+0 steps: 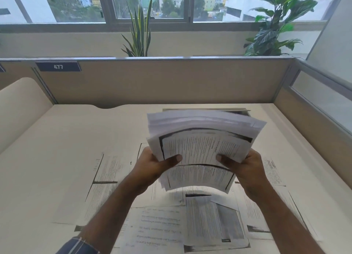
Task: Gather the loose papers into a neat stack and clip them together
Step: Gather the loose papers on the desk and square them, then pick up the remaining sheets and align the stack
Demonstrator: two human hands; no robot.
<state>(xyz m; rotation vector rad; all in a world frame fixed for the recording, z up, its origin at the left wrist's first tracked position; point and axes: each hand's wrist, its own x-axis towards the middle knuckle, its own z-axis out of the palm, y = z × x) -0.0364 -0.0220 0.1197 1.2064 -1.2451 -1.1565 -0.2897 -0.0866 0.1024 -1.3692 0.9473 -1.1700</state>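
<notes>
Both hands hold a bundle of papers point(203, 150) up above the table point(57, 149): the left hand point(152, 165) grips its left edge and the right hand point(245, 167) its right edge, fingers closed around the sheets with thumbs pressed on the printed top page. More loose sheets point(163, 227) lie scattered flat on the table below, overlapping one another. Motion blurs the bundle's far edge.

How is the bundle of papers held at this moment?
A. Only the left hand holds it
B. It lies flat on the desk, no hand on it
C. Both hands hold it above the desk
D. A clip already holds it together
C: the left hand and right hand grip the bundle of papers at its two sides, above loose sheets on the desk.
</notes>
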